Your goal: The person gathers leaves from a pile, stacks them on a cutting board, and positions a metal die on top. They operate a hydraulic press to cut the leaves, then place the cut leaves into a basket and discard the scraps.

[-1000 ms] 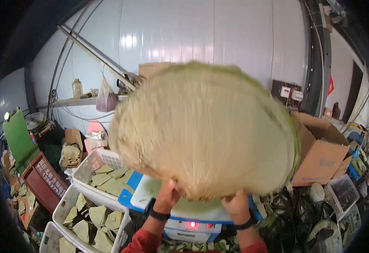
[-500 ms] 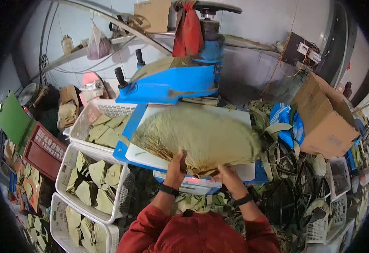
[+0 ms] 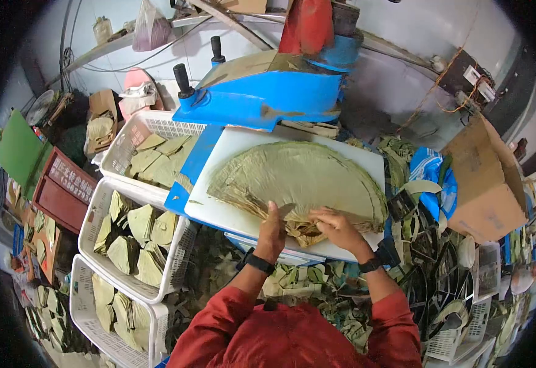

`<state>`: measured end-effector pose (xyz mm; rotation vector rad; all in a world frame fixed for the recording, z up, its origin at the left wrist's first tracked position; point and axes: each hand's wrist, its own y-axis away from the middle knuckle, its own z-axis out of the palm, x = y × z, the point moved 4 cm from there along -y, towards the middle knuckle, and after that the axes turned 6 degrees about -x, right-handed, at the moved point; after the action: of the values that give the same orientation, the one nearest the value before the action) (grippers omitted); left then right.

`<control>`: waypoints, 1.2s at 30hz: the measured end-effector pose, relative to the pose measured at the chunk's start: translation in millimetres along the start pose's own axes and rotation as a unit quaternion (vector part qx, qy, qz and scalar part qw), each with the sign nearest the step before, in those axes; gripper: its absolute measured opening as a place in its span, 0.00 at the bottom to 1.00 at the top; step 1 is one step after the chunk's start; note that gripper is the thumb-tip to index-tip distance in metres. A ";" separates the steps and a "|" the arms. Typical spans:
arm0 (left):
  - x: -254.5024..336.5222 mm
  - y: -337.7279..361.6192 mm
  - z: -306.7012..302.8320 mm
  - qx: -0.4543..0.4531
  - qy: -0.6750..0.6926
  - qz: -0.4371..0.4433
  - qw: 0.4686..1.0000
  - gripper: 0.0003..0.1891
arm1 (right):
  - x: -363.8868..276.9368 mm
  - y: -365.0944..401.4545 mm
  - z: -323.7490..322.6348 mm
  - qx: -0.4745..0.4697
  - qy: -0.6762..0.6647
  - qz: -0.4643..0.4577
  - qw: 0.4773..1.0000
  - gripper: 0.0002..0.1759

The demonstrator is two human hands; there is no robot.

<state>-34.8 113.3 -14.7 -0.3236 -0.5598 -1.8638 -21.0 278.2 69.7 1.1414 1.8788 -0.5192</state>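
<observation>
A half-round stack of large dried green leaves (image 3: 298, 175) lies on a white board (image 3: 222, 153), with its rounded edge away from me. My left hand (image 3: 271, 236) grips the near edge of the stack, thumb upright on top and the other fingers largely hidden. Over the crumpled brown middle of that edge (image 3: 304, 233), my right hand (image 3: 339, 229) rests with its fingers stretched toward the left. Just behind the board stands a blue press (image 3: 298, 95) with black handles (image 3: 182, 80).
White crates (image 3: 84, 245) at my left hold cut leaf stacks. Curved metal cutting dies (image 3: 445, 276) and leaf scraps crowd the right side, near a cardboard box (image 3: 488, 184). Leaf scraps (image 3: 292, 279) also lie below the board. A red cloth (image 3: 307, 27) hangs by the press.
The leaf stack, blurred and raised earlier, now lies flat and still on the board. My right hand has let go of its edge and moved onto the top. The view has tilted down.
</observation>
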 end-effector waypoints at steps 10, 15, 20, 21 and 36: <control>3.5 9.6 4.2 0.094 -0.067 0.018 0.993 0.30 | 3.5 -15.7 7.8 -0.061 0.116 -0.114 0.985 0.25; 2.3 8.0 -2.0 0.115 -0.096 -0.004 0.989 0.30 | -12.9 -17.5 9.4 -0.021 0.180 -0.088 0.980 0.27; 7.0 19.2 8.5 0.008 -0.110 0.018 0.994 0.23 | 16.7 -31.5 10.5 0.027 0.186 -0.035 0.981 0.25; 8.7 24.5 8.7 0.011 -0.148 0.008 0.989 0.22 | 27.4 -37.5 7.8 0.008 0.135 0.035 0.990 0.25; -4.2 25.1 19.4 -0.052 0.022 -0.018 0.998 0.31 | 14.5 1.6 27.8 0.024 0.236 -0.089 0.967 0.37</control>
<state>-10.7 119.8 5.4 -0.3429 -0.4418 -1.9336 -10.1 266.8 42.5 1.2105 2.4069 -0.4158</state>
